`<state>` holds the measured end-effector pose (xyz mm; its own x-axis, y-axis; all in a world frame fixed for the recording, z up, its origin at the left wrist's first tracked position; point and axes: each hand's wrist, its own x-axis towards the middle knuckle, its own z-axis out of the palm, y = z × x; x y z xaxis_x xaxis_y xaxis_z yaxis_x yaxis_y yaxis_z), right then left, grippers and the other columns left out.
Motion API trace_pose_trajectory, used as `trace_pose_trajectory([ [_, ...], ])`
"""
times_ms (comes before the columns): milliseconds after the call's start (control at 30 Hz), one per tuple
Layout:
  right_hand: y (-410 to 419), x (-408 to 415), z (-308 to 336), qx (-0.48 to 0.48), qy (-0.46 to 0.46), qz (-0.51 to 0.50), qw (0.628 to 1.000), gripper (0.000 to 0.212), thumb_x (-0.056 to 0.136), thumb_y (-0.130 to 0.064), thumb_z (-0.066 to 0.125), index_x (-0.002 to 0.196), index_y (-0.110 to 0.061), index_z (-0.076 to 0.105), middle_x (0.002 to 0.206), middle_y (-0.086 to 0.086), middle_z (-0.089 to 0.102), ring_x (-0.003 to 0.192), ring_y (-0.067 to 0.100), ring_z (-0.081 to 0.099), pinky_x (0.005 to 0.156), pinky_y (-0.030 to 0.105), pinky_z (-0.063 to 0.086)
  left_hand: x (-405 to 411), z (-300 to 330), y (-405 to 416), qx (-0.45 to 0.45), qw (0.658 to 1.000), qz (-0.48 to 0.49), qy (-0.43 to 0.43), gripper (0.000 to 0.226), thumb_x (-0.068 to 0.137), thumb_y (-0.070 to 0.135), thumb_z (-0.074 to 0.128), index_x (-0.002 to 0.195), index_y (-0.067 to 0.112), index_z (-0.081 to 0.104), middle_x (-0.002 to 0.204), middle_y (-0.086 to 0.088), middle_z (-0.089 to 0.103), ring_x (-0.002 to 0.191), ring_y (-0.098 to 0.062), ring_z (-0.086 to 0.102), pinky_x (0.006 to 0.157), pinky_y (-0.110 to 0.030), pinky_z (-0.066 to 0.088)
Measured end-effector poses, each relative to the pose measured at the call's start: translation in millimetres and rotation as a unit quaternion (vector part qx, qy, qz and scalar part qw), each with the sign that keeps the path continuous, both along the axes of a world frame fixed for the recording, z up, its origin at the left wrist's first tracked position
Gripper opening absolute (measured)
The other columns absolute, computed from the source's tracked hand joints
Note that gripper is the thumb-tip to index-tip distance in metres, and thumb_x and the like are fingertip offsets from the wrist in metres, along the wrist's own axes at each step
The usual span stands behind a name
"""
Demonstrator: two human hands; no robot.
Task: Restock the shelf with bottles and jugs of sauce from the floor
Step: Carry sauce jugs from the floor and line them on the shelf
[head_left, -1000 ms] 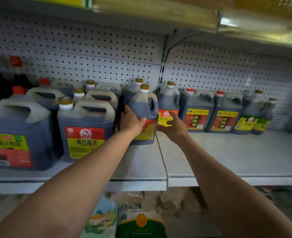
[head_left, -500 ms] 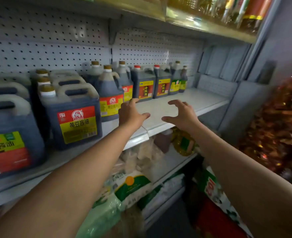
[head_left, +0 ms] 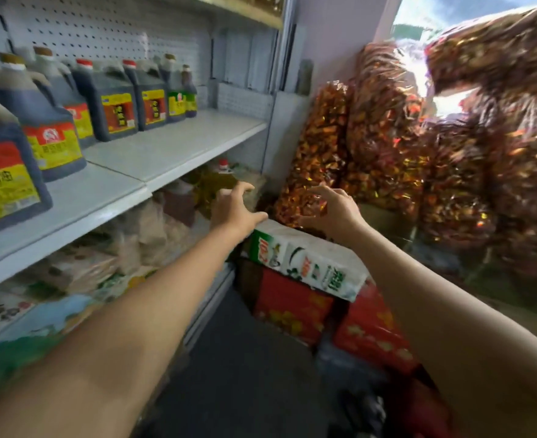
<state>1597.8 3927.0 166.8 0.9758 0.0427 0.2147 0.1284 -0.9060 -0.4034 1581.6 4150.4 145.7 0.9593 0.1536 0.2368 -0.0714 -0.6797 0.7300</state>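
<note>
Two bare arms, no sleeves showing. Left hand (head_left: 234, 207) and right hand (head_left: 335, 210) without gloves, rings or watches.

Small grocery shop, pegboard-backed shelf (head_left: 178, 143) of labelled sauce jugs (head_left: 115, 102), stacked snack bags (head_left: 387, 128)

Nearest jug (head_left: 4, 172) label reads "豆酱油".

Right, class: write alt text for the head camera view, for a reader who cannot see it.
Two bare, empty hands, left hand and right hand, reach forward with fingers spread beside a white shelf. Dark sauce jugs line the shelf's left part; bulging bags of red and gold sweets are stacked to the right.
</note>
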Motion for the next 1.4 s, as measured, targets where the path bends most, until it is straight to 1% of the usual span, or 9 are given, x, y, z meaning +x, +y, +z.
trace_pose_trajectory([
  [167, -88.1, -52.4, -9.4, 0.028, 0.008, -0.077, 0.997, 0.079, 0.070, -0.053, 0.087, 0.139, -0.041, 0.053, 0.139, 0.002, 0.052, 0.130, 0.026, 0.047, 0.107, 0.044, 0.048, -24.4, -9.3, -88.8, 0.011, 0.999, -0.053, 0.006, 0.064, 0.075, 0.037, 0.084, 0.131, 0.025, 0.057, 0.128, -0.016, 0.051, 0.118, -0.033, 0.052, 0.097, -0.035, 0.044],
  [400, -225.8, -136.6, -40.4, 0.038, 0.056, -0.128, 0.990, 0.076, 0.073, -0.047, 0.087, 0.141, -0.035, 0.054, 0.140, 0.006, 0.051, 0.134, 0.026, 0.044, 0.111, 0.039, 0.042, -71.3, -43.7, -243.6, 0.030, 0.990, -0.121, 0.073, 0.064, 0.078, 0.040, 0.082, 0.133, 0.028, 0.052, 0.132, -0.012, 0.047, 0.117, -0.032, 0.052, 0.097, -0.035, 0.044],
  [567, -325.6, -181.5, -66.5, 0.063, 0.079, -0.175, 0.979, 0.074, 0.077, -0.044, 0.086, 0.142, -0.032, 0.053, 0.144, 0.008, 0.048, 0.137, 0.027, 0.041, 0.110, 0.039, 0.040, -101.3, -69.3, -350.0, 0.023, 0.980, -0.173, 0.100, 0.064, 0.079, 0.036, 0.082, 0.135, 0.028, 0.051, 0.137, -0.012, 0.046, 0.125, -0.032, 0.047, 0.104, -0.038, 0.041],
  [700, -374.0, -210.1, -114.7, 0.089, 0.127, -0.202, 0.967, 0.076, 0.077, -0.046, 0.085, 0.143, -0.032, 0.051, 0.143, 0.010, 0.049, 0.137, 0.028, 0.040, 0.112, 0.039, 0.039, -125.0, -109.5, -399.0, 0.038, 0.969, -0.200, 0.143, 0.066, 0.079, 0.039, 0.082, 0.136, 0.027, 0.051, 0.136, -0.011, 0.046, 0.127, -0.030, 0.047, 0.105, -0.034, 0.038],
  [833, -396.2, -223.8, -165.8, 0.120, 0.170, -0.217, 0.954, 0.076, 0.078, -0.047, 0.084, 0.144, -0.031, 0.049, 0.145, 0.009, 0.047, 0.139, 0.028, 0.038, 0.111, 0.041, 0.039, -132.1, -157.4, -421.4, 0.060, 0.957, -0.206, 0.196, 0.063, 0.080, 0.039, 0.080, 0.134, 0.032, 0.050, 0.138, -0.009, 0.045, 0.130, -0.030, 0.043, 0.105, -0.035, 0.038],
  [1033, -417.9, -238.0, -277.0, 0.158, 0.231, -0.267, 0.922, 0.077, 0.077, -0.049, 0.083, 0.144, -0.027, 0.050, 0.141, 0.008, 0.053, 0.135, 0.030, 0.045, 0.110, 0.040, 0.039, -119.1, -260.1, -444.2, 0.099, 0.925, -0.244, 0.274, 0.060, 0.082, 0.040, 0.079, 0.133, 0.034, 0.049, 0.140, -0.006, 0.042, 0.132, -0.030, 0.041, 0.104, -0.039, 0.040],
  [1200, -431.0, -249.7, -400.9, 0.204, 0.285, -0.309, 0.884, 0.075, 0.079, -0.043, 0.084, 0.144, -0.022, 0.051, 0.141, 0.010, 0.054, 0.132, 0.030, 0.048, 0.108, 0.038, 0.040, -106.5, -376.6, -456.1, 0.105, 0.901, -0.249, 0.339, 0.059, 0.083, 0.038, 0.079, 0.133, 0.034, 0.048, 0.142, -0.006, 0.042, 0.132, -0.032, 0.044, 0.104, -0.043, 0.045],
  [1267, -427.4, -255.4, -455.2, 0.228, 0.305, -0.333, 0.862, 0.075, 0.080, -0.043, 0.084, 0.144, -0.022, 0.051, 0.141, 0.008, 0.056, 0.131, 0.028, 0.051, 0.106, 0.038, 0.043, -107.5, -428.5, -456.6, 0.101, 0.887, -0.261, 0.367, 0.060, 0.083, 0.037, 0.079, 0.135, 0.032, 0.049, 0.141, -0.007, 0.042, 0.131, -0.031, 0.044, 0.103, -0.041, 0.044],
  [1400, -411.1, -266.0, -567.9, 0.307, 0.327, -0.388, 0.805, 0.076, 0.079, -0.040, 0.085, 0.143, -0.020, 0.052, 0.139, 0.008, 0.060, 0.127, 0.026, 0.057, 0.105, 0.040, 0.048, -110.0, -533.1, -453.8, 0.092, 0.870, -0.270, 0.402, 0.062, 0.079, 0.038, 0.082, 0.133, 0.028, 0.052, 0.133, -0.009, 0.047, 0.124, -0.029, 0.050, 0.090, -0.028, 0.037],
])
